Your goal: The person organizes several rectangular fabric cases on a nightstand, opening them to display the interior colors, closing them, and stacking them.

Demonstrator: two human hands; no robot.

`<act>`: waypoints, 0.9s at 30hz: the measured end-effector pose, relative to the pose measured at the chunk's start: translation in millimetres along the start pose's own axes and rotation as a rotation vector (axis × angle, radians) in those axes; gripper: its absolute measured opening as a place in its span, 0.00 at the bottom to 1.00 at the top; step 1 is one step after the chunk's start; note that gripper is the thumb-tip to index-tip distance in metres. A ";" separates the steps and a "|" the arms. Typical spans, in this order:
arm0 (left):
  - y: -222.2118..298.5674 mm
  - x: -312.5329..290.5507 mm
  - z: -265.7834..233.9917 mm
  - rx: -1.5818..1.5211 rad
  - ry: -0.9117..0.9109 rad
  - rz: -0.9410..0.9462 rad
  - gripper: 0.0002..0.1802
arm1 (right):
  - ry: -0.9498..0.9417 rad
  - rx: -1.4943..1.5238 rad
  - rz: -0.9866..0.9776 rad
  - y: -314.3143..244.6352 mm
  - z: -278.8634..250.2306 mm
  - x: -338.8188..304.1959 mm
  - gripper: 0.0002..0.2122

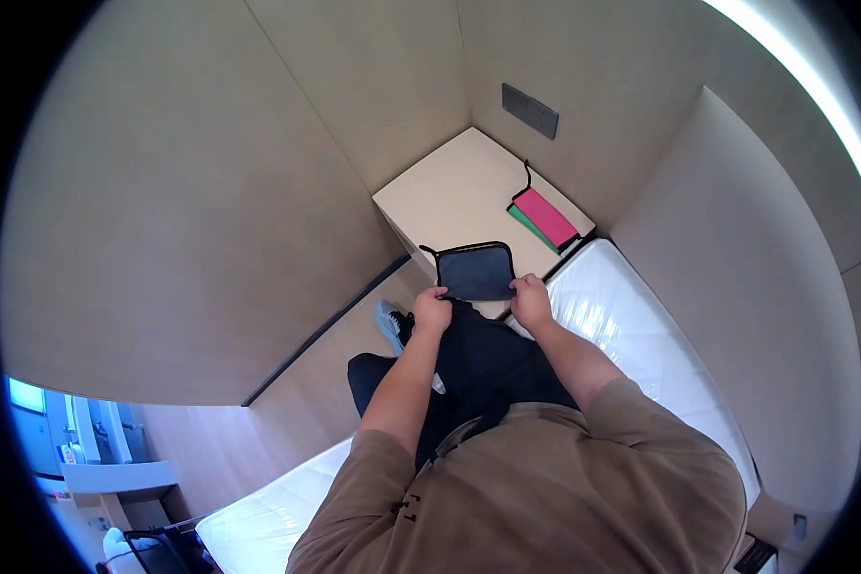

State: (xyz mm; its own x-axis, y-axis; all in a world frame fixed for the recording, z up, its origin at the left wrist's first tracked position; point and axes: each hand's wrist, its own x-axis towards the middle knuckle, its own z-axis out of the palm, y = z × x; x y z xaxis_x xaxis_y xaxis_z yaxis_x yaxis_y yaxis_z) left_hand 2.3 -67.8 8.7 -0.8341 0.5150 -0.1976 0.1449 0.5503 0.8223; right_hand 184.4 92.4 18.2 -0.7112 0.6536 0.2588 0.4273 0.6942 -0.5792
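A dark grey zip pouch (476, 272) with black edging and a small strap at its far left corner is stretched between my hands. My left hand (432, 308) pinches its near left corner, and my right hand (531, 300) grips the near right corner. It is held flat over the near part of a light wooden bedside cabinet (440, 196). Farther right on that cabinet top lie a pink pouch (545, 216) and, partly under it, a green pouch (532, 228), both with black trim.
A mattress in shiny plastic wrap (631, 316) runs beside the cabinet on the right and under me. Wall panels (210, 191) rise at the left and back, with a dark socket plate (530, 110). A padded headboard (756, 287) stands right. My shoe (389, 325) rests on the floor.
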 end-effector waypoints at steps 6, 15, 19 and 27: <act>16.1 -14.2 -9.8 0.216 0.042 0.115 0.12 | -0.174 -0.072 -0.119 8.6 -9.5 5.5 0.09; 4.7 36.5 -10.9 0.132 -0.060 0.318 0.07 | -0.308 0.394 0.207 29.9 6.1 52.1 0.08; 10.8 79.4 8.8 -0.099 -0.107 0.239 0.07 | -0.182 0.530 0.248 62.1 24.8 79.6 0.08; -7.0 108.9 15.3 -0.313 -0.089 -0.033 0.12 | -0.169 0.207 0.448 29.4 42.2 111.9 0.10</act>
State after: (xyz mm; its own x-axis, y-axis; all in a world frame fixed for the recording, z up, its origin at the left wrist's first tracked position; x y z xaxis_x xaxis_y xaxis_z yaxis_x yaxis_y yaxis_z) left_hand -81.4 -5.6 -26.8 -0.7836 0.5637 -0.2612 -0.0636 0.3454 0.9363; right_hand 93.8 173.2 -2.4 -0.5717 0.8031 -0.1680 0.6028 0.2722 -0.7500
